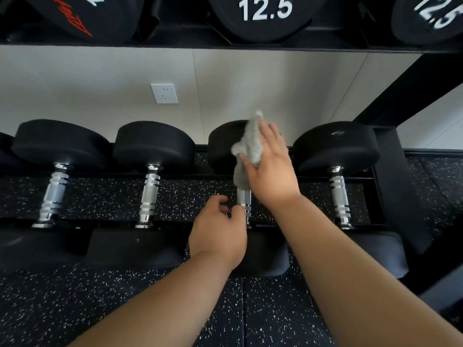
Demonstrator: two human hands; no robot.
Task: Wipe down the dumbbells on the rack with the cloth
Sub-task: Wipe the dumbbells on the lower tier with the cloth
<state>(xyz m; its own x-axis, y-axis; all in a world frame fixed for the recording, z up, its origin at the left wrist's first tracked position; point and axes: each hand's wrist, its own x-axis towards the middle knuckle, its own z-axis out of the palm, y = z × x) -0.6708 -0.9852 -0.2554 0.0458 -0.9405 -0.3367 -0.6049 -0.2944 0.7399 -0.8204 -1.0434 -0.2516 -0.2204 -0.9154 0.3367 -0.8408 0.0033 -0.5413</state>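
Grey cloth (250, 146), soft and limp, lies pressed under the right hand's (273, 171) flat fingers against a dumbbell's far rubber head (223, 146). Just below that hold, the left hand (218, 234) curls loosely beside the chrome handle (244, 199); whether it grips, I cannot tell. The dumbbell looks heavy, and is best steadied by that slick handle.

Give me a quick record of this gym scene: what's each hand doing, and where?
Right hand: flat on the grey cloth, pressing it against one dumbbell's far head
Left hand: fingers curled beside that dumbbell's chrome handle; grip unclear
Lower row: black dumbbells lying side by side
Above: dumbbells marked 12.5
Behind: white wall socket
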